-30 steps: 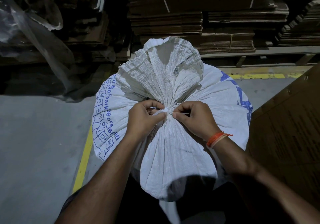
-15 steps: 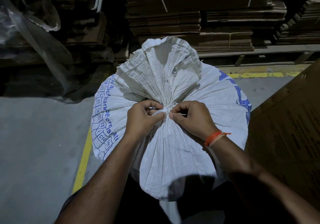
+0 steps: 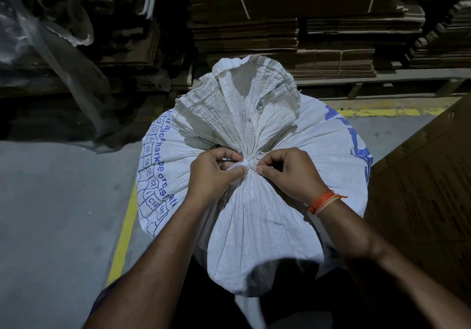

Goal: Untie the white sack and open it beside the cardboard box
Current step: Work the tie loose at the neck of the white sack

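Woven white sack (image 3: 260,216) — bulging, pleated at its neck — stands beside the brown cardboard box (image 3: 420,201); left hand (image 3: 212,176) and right hand (image 3: 290,173) both pinch the white tie (image 3: 246,164) — fingers closed on it

Grey concrete floor (image 3: 51,214), smooth, dimly lit. Yellow painted line (image 3: 125,229) runs along floor left of white sack (image 3: 254,226); second yellow line (image 3: 379,112) crosses floor at far right, meeting edge of cardboard box (image 3: 428,201). Sack stands on floor, bulging, neck gathered and tied on top, blue print on sides. Box stands on floor just beside sack, on its right. Clear plastic sheeting (image 3: 63,66) drapes down to floor at far left. Wooden pallet (image 3: 382,81) sits on floor behind sack, bearing flattened cardboard stacks (image 3: 254,35).
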### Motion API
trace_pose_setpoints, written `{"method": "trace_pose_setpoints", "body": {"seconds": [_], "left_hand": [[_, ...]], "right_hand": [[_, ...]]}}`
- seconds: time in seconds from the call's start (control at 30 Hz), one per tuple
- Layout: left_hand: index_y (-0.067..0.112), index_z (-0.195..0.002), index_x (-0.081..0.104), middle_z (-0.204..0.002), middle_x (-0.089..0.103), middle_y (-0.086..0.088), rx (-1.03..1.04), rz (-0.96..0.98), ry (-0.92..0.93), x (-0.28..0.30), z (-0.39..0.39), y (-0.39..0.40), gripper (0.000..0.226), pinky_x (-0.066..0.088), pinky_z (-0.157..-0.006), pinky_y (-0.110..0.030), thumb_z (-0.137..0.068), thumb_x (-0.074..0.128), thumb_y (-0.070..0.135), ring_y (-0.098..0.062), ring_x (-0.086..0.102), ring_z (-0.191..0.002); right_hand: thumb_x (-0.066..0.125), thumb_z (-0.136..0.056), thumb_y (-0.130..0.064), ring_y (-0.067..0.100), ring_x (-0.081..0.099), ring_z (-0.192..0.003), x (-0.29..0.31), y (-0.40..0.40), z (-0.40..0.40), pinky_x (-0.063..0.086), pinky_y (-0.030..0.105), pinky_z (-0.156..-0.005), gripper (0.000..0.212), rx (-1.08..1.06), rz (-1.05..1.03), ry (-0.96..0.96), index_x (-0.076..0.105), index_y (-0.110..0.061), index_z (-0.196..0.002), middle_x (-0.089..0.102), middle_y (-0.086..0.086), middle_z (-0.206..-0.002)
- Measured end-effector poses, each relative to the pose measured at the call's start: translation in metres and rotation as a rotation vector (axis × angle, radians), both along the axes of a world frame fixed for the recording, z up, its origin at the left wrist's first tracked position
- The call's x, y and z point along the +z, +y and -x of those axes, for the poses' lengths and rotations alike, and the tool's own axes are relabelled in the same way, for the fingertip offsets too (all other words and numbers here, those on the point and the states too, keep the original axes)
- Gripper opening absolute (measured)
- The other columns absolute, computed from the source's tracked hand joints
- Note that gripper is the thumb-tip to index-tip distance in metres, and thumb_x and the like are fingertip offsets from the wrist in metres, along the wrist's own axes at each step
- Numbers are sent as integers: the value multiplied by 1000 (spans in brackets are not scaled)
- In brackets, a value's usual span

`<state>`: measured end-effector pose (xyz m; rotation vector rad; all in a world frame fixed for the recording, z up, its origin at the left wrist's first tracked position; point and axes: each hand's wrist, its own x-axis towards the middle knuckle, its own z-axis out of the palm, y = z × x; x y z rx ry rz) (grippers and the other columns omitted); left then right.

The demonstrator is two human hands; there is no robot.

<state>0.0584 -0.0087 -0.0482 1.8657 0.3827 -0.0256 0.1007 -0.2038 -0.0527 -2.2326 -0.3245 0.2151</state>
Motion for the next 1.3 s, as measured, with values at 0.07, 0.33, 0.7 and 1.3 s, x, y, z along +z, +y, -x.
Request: {"method": "trace_pose_setpoints", "body": {"seconds": [0.07,0.33,0.7,1.3], "left_hand": [[17,-92,80,-61,71,6,4,1,1,0,0,0,16,46,-56,-15,-79,85,10,1,57,-49],[18,-92,80,-65,73,3,2,-13,-2,-2,-1,0,17,47,-57,-16,-78,87,11,1,59,-50],[16,-92,80,-61,71,6,-1,-10,-3,-3,-1,0,16,47,-58,-16,-78,87,11,1,57,-50],[18,-88,80,-54,65,13,2,-17,-13,-1,-1,1,14,46,-64,-19,-77,88,14,2,55,-49]], "right_hand": [[81,-85,-31,3,69,-73,-1,0,0,51,23,-69,8,-3,-2,1,80,-24,-82,76,-11,-74],[80,-85,-32,4,68,-72,-5,6,3,50,23,-66,8,-35,3,-33,80,-24,-83,75,-12,-74],[80,-85,-29,4,69,-71,-5,11,7,52,24,-67,7,-57,-3,-66,80,-24,-80,75,-12,-72],[82,-84,-22,0,66,-68,6,-4,-2,51,19,-68,7,-12,-43,39,80,-19,-78,75,-9,-72]]}}
